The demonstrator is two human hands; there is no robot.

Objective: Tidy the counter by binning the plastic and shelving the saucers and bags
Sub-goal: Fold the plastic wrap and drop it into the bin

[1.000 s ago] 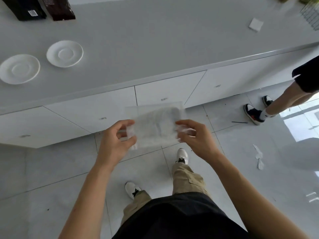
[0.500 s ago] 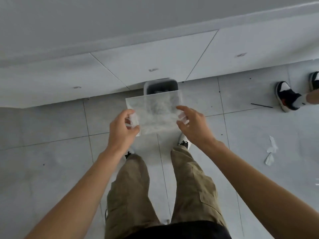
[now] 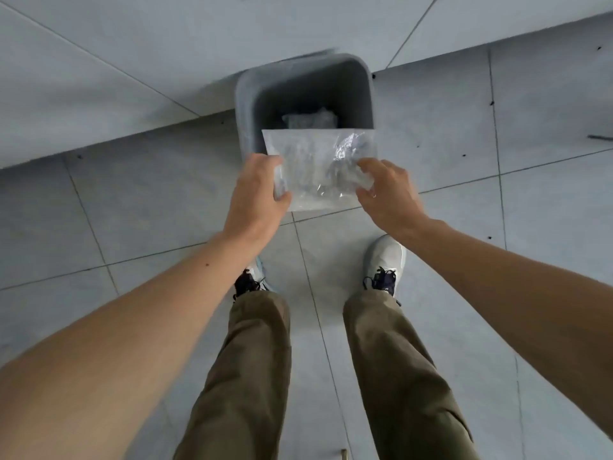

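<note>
Tiled floor [image 3: 139, 207]; grey bin [image 3: 244, 104] under hand-held plastic bag [image 3: 315, 167]

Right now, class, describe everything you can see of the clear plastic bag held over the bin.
The clear plastic bag is a flat, roughly rectangular pouch of thin, glossy, crinkled film. The left hand pinches its left edge and the right hand its crumpled right side. It is held spread out, its far edge overlapping the near rim of the open grey square waste bin, which already holds similar plastic.
</note>
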